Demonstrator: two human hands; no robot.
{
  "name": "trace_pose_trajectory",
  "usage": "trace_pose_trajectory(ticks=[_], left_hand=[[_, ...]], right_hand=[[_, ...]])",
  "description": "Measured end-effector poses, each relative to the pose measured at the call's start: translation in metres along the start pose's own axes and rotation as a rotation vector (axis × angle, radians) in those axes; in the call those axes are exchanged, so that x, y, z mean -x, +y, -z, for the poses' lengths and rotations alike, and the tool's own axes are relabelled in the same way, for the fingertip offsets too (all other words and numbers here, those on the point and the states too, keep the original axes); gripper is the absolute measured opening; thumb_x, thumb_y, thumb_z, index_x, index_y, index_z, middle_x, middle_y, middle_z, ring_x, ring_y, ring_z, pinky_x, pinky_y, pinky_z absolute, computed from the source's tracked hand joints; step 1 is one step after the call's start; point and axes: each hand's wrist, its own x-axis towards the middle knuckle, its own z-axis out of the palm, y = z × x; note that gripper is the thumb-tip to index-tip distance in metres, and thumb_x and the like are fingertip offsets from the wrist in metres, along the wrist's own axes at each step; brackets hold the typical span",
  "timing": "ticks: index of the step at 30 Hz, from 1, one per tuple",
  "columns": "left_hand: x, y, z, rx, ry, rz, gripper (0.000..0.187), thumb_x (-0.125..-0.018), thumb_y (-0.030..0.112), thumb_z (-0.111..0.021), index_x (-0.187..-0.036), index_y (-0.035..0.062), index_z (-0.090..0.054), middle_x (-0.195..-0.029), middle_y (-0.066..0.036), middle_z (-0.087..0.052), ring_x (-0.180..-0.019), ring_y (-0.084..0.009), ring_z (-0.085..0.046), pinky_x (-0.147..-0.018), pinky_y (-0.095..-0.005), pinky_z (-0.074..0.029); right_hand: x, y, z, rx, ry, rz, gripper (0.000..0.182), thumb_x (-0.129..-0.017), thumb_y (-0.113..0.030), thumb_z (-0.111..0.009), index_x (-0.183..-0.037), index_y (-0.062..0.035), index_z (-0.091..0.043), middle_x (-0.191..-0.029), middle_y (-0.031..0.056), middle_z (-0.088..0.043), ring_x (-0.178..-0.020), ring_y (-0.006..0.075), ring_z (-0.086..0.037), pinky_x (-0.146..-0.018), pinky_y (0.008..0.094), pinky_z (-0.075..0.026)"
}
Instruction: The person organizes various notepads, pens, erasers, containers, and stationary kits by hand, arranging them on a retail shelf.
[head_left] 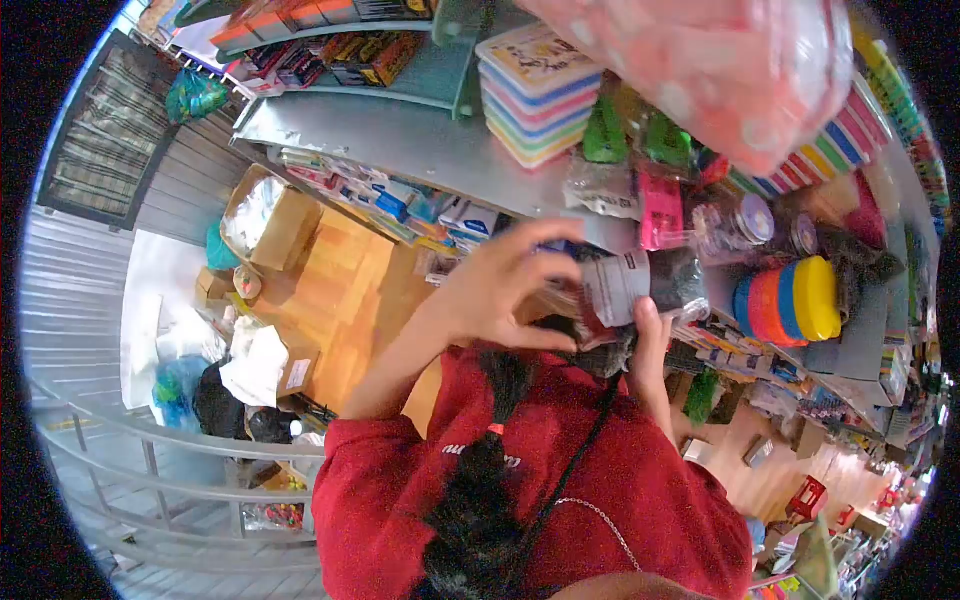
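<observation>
A packet or tub with a white printed label and dark contents sits between my hands, clear wrapping at its right end. My right hand holds it from the near right side, thumb pressed against the label's edge. On the other side, my left hand is slightly blurred. Its fingers and thumb are spread in a C shape, fingertips right at the packet's left end. Just beyond are a pink packet and clear round-lidded containers on the grey shelf.
Stacked striped boxes stand on the shelf, with a large pink plastic-wrapped bundle overhead. Nested coloured bowls are at the right. An open cardboard box lies on the wooden floor at left, near a metal railing.
</observation>
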Motion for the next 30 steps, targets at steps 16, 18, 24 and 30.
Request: trace_pose_trajectory(ticks=[16, 18, 24, 30], left_hand=[[-0.053, -0.142, -0.011, -0.004, 0.570, 0.372, 0.118, -0.052, 0.033, -0.084, -0.136, -0.0056, -0.009, -0.128, -0.029, -0.032, -0.116, -0.0442, -0.037, -0.098, -0.0467, -0.033], [-0.051, -0.135, 0.006, 0.039, 0.432, 0.463, 0.112, -0.057, 0.030, -0.082, -0.136, -0.0050, -0.011, -0.131, -0.026, -0.034, -0.119, -0.0393, -0.039, -0.100, -0.0416, -0.033], [-0.041, -0.152, 0.019, -0.045, 0.363, 0.372, 0.082, -0.074, 0.018, -0.069, -0.135, -0.0047, -0.019, -0.125, -0.026, -0.044, -0.116, -0.0417, -0.043, -0.098, -0.0410, -0.036], [-0.049, -0.155, 0.015, -0.028, 0.480, 0.418, 0.060, -0.076, 0.005, -0.060, -0.125, -0.0043, -0.028, -0.111, -0.030, -0.047, -0.103, -0.0469, -0.047, -0.084, -0.0477, -0.042]], right_hand=[[-0.009, 0.075, -0.022, -0.075, 0.487, 0.156, 0.054, -0.085, -0.046, -0.049, -0.118, -0.0031, -0.049, -0.105, 0.0103, -0.058, -0.093, 0.0221, -0.058, -0.080, 0.0358, -0.048], [-0.011, 0.075, -0.012, -0.038, 0.492, 0.152, 0.055, -0.085, -0.046, -0.048, -0.119, -0.0039, -0.048, -0.107, 0.0101, -0.057, -0.094, 0.0221, -0.058, -0.079, 0.0359, -0.048], [-0.021, 0.043, -0.035, -0.150, 0.368, 0.105, 0.056, -0.085, -0.048, -0.046, -0.122, -0.0055, -0.046, -0.111, 0.0102, -0.057, -0.095, 0.0229, -0.058, -0.080, 0.0368, -0.048], [-0.027, 0.036, -0.041, -0.075, 0.216, 0.113, 0.056, -0.085, -0.046, -0.046, -0.123, -0.0047, -0.045, -0.112, 0.0108, -0.056, -0.097, 0.0235, -0.057, -0.082, 0.0370, -0.047]])
